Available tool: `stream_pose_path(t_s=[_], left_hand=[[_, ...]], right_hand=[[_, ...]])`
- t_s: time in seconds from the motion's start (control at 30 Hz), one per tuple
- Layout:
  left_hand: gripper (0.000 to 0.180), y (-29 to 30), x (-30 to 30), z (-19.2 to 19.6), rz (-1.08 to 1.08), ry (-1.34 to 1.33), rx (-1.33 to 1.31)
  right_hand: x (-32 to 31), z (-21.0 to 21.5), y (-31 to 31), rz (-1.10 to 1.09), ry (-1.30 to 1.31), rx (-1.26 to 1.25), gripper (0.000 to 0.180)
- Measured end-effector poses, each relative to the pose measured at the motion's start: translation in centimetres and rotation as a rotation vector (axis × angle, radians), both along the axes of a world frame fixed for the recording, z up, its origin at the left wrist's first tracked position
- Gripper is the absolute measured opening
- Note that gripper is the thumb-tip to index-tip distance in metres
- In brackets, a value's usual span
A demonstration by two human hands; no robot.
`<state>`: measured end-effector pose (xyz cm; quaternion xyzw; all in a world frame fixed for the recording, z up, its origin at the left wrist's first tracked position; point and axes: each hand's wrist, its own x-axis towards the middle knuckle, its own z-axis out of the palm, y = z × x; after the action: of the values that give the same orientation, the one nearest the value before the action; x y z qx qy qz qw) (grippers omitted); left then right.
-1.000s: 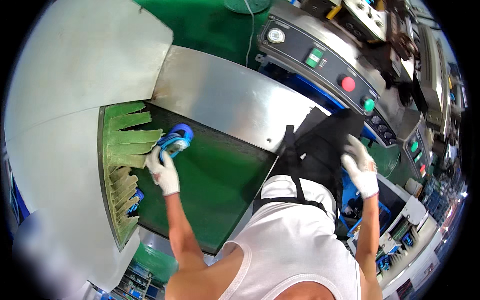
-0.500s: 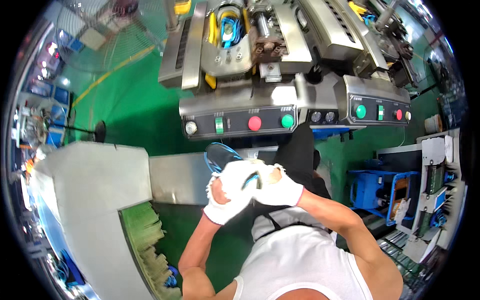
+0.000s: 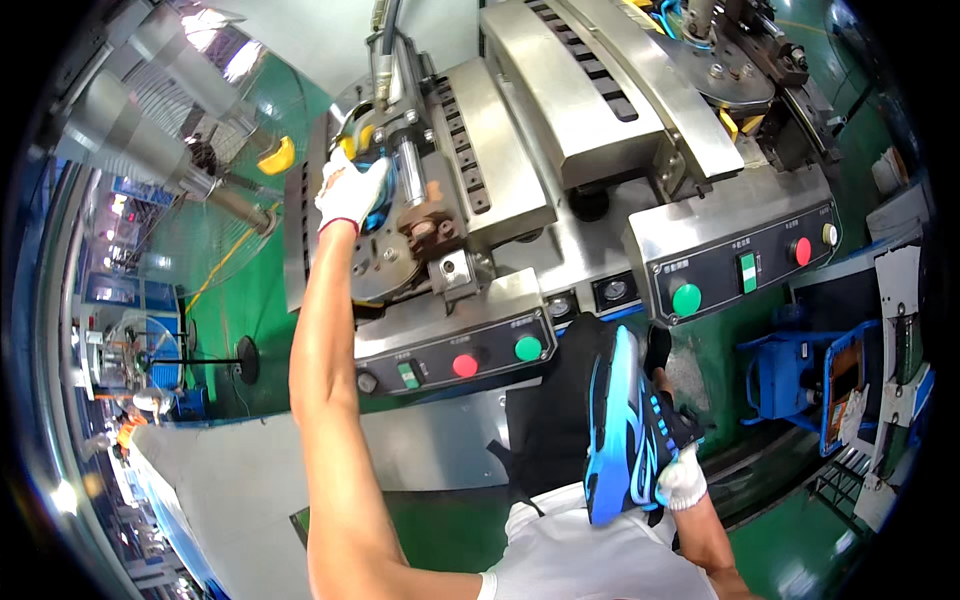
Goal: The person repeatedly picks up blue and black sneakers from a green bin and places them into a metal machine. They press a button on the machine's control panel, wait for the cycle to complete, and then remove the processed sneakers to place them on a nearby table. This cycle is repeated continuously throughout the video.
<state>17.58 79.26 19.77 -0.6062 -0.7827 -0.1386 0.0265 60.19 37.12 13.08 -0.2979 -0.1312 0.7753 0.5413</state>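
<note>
My left hand [image 3: 346,194], in a white glove, reaches far forward to the left station of a metal machine. Its fingers are closed around a blue shoe [image 3: 379,208], which is mostly hidden by the hand and the machine parts. At the right, close to my lap, a blue and black sports shoe [image 3: 622,425] stands on end, with its light blue sole edge facing left. My gloved right hand [image 3: 683,480] grips this shoe near its lower right side; some fingers are hidden behind it.
A control panel [image 3: 463,362] with green and red buttons fronts the left station; another panel [image 3: 742,270] stands at the right. A steel cover [image 3: 570,110] lies between the stations. Blue equipment [image 3: 800,375] sits at the right, a pale surface [image 3: 235,480] at the lower left.
My hands, together before my body around a dark shoe with blue laces, have parted. The left went forward into the machine; the right moved right with a shoe. The view has shifted.
</note>
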Motion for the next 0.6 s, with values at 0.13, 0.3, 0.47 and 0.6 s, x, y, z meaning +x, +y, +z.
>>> stream_pose_path(t_s=[0.13,0.3,0.47,0.6], left_hand=[[0.086,3.6,-1.3,-4.4,0.122,-0.003,-0.043],[0.088,4.5,-5.1,1.3,0.011,-0.001,-0.046],[0.076,-8.6,-5.6,8.9,-0.072,-0.208,0.304],[0.064,-24.8,-6.7,8.4,-0.086,-0.164,0.491]], right_hand=[[1.7,-0.9,-1.9,-0.040,-0.004,-0.080,0.109],[1.8,-2.2,-4.1,-0.059,-0.069,-0.164,0.095],[-2.7,2.1,0.9,-0.176,-0.179,-0.033,0.078],[-3.9,1.8,3.0,-0.072,-0.290,-0.067,0.028]])
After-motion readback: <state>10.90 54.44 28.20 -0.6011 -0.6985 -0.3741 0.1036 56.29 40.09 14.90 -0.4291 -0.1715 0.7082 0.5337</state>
